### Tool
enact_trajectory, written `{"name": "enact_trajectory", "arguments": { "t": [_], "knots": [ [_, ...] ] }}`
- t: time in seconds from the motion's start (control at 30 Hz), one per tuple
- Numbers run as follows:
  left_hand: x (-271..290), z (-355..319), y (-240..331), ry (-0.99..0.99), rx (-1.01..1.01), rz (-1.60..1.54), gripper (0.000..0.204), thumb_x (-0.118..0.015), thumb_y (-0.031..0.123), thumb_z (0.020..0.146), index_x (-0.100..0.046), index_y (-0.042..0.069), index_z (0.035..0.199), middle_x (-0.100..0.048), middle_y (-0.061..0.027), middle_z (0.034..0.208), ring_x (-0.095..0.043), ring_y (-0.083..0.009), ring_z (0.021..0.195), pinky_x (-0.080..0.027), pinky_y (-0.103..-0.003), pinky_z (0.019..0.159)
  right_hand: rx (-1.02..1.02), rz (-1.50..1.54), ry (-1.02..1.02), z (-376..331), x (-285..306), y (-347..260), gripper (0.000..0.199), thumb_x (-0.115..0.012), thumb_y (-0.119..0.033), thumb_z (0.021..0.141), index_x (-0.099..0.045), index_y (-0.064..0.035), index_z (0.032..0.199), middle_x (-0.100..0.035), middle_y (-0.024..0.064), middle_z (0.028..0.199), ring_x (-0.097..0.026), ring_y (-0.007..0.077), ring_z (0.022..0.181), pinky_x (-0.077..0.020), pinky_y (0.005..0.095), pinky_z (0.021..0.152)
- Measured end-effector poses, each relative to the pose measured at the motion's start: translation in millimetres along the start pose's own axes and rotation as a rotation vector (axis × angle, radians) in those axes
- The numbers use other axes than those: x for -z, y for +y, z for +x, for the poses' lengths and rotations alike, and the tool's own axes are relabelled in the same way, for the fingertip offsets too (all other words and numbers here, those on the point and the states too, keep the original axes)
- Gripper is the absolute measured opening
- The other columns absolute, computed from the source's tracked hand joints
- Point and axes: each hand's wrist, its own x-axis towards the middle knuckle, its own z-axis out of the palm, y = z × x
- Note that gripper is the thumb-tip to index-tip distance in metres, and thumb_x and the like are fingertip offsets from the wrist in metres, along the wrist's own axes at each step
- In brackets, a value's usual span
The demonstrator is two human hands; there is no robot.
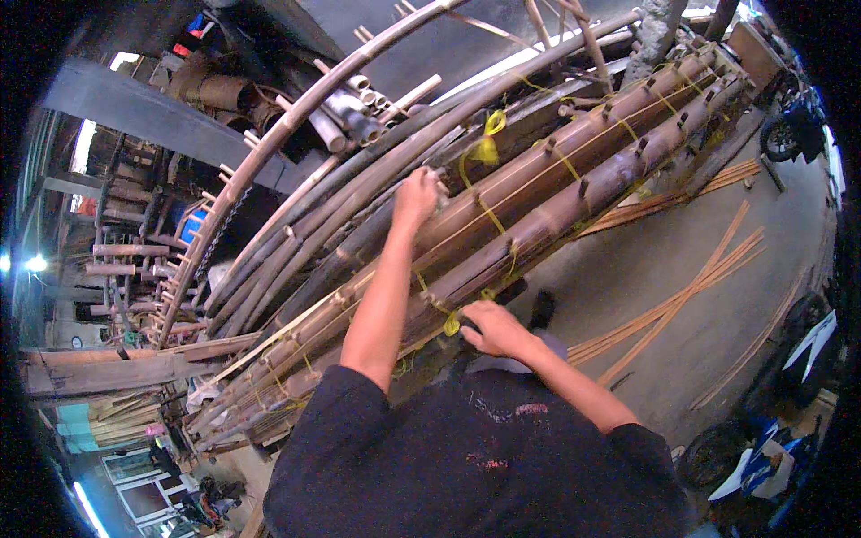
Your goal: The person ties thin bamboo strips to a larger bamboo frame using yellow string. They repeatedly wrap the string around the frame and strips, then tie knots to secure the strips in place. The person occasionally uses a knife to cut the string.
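Bamboo poles (560, 213) side by side under hands, yellow cord (485, 150) already across several spots. Looks unfinished: loose cord bundle (451, 324) hangs beside right hand (496, 329), fingers half-bent, grip unclear. Left hand (418, 198) curled at far side; cannot tell what it holds.

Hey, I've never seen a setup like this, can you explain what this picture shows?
No machine here, just a person's bare left hand and right hand. The one round-edged picture comes from a wide camera on that person's head, looking down, so straight things look bent. Long brown poles lie side by side, tied with yellow cord. The left hand curls near their far side; whether it holds anything is unclear. The right hand is at the near side, beside a yellow knot. Thin strips lie on the floor.
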Motion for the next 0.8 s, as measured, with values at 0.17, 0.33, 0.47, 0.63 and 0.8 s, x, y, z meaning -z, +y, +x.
{"name": "enact_trajectory", "arguments": {
  "t": [0.17,0.33,0.47,0.63,0.8],
  "knots": [
    [73.3,-135.8,-72.9,-0.506,0.110,0.138,0.033,-0.052,0.026,0.093,-0.061,0.003,0.115,-0.065,-0.0244,0.106,-0.060,-0.0430,0.103,-0.045,-0.050,0.091,-0.292,1.137,0.098,35.0,-67.9,-42.3,0.024,-0.053,-0.028,0.095,-0.058,-0.0042,0.099,-0.061,0.0074,0.088,-0.059,0.0214,0.082,-0.0482,0.0392,0.078],
    [42.3,-174.2,-59.9,-0.177,0.061,0.228,0.045,-0.059,0.040,0.088,-0.055,0.006,0.117,-0.063,-0.0220,0.106,-0.057,-0.0373,0.105,-0.039,-0.052,0.092,-0.049,1.093,0.811,105.2,-55.3,-119.2,0.032,-0.045,-0.033,0.096,-0.054,-0.0078,0.080,-0.058,0.0040,0.077,-0.057,0.0234,0.081,-0.0440,0.0445,0.088],
    [24.9,-173.4,-82.9,-0.125,0.023,0.211,0.037,-0.057,0.035,0.090,-0.060,0.007,0.113,-0.064,-0.0215,0.104,-0.059,-0.0386,0.102,-0.038,-0.052,0.092,0.105,-0.328,-0.157,164.3,-50.1,-122.4,0.034,-0.047,-0.045,0.093,-0.067,-0.0211,0.105,-0.061,0.0180,0.108,-0.055,0.0406,0.108,-0.0290,0.0685,0.100],
    [31.4,-169.0,-75.6,-0.085,0.068,0.007,0.027,-0.050,0.025,0.093,-0.067,0.009,0.107,-0.066,-0.0203,0.106,-0.060,-0.0417,0.101,-0.034,-0.058,0.091,-0.121,-0.418,0.076,213.8,4.0,-48.9,0.042,-0.045,-0.038,0.098,-0.070,-0.0046,0.097,-0.068,0.0182,0.101,-0.061,0.0308,0.099,-0.0439,0.0476,0.089],
    [24.4,-181.3,-101.0,0.023,0.091,-0.066,0.034,-0.049,0.035,0.096,-0.068,0.009,0.106,-0.068,-0.0181,0.106,-0.061,-0.0373,0.103,-0.036,-0.053,0.094,0.256,0.468,-0.207,126.7,27.6,-109.1,0.049,-0.044,-0.040,0.101,-0.065,0.0016,0.084,-0.058,0.0154,0.071,-0.053,0.0128,0.074,-0.0489,0.0365,0.074]
  ]
}}
